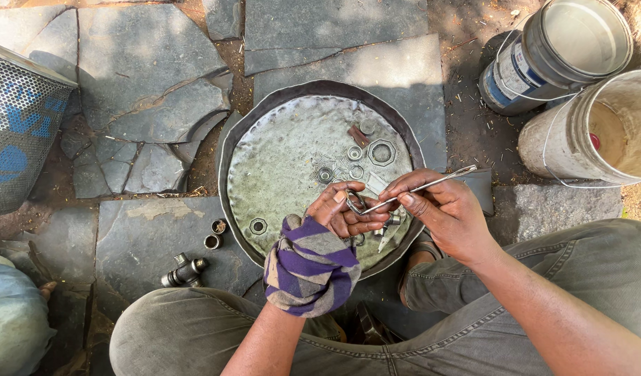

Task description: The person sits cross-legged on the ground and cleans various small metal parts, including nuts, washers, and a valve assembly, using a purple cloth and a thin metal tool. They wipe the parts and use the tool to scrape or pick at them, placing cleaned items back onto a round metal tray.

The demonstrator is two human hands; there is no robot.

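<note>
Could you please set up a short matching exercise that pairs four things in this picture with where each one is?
Things:
1. small metal ring
2. thin metal tool
3. striped purple and grey cloth
4. large hexagonal nut

Places:
A. lying in the round metal pan
B. pinched in the fingers of the left hand
C. wrapped around the left wrist
D. held in the right hand, its tip at the ring

Right pairs: 1-B, 2-D, 3-C, 4-A
</note>
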